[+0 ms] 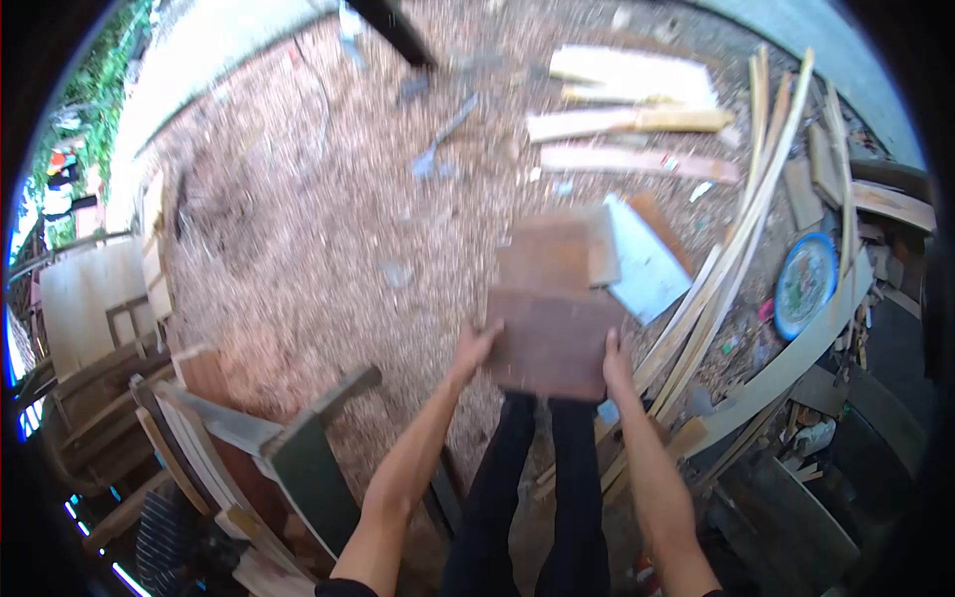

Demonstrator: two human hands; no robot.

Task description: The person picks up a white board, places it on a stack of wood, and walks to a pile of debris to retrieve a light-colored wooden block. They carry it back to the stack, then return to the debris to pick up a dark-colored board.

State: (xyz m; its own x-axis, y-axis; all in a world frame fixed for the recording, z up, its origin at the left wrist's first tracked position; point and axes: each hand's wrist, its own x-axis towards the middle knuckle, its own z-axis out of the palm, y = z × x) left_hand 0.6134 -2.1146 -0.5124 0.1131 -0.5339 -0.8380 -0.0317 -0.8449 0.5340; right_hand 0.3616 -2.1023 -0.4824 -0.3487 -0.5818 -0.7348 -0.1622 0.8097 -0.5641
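- The left hand (476,343) grips the left edge of a brown board (552,343), with its fingers curled onto the edge.
- The right hand (615,358) clasps the right edge of the same board, so the board is held between both hands.
- The brown board is held out in front of the person, above the ground and above the black-trousered legs (527,478). It looks roughly flat to the camera and is slightly blurred.
- Just beyond the board, lighter wooden boards (557,249) lie on the sawdust-covered ground (328,249).
- A pale sheet (647,264) lies tilted beside these boards, on their right.
- A bundle of long thin wooden strips (741,239) runs diagonally to the right of the right hand.
- A round blue dish (804,284) sits further right, among scrap timber.
- Three pale planks (632,119) lie side by side further off on the ground.
- A small hand tool (443,134) lies to the left of the planks; its kind is too blurred to tell.
- Stacked wooden frames and panels (229,438) stand to the left of the left arm.
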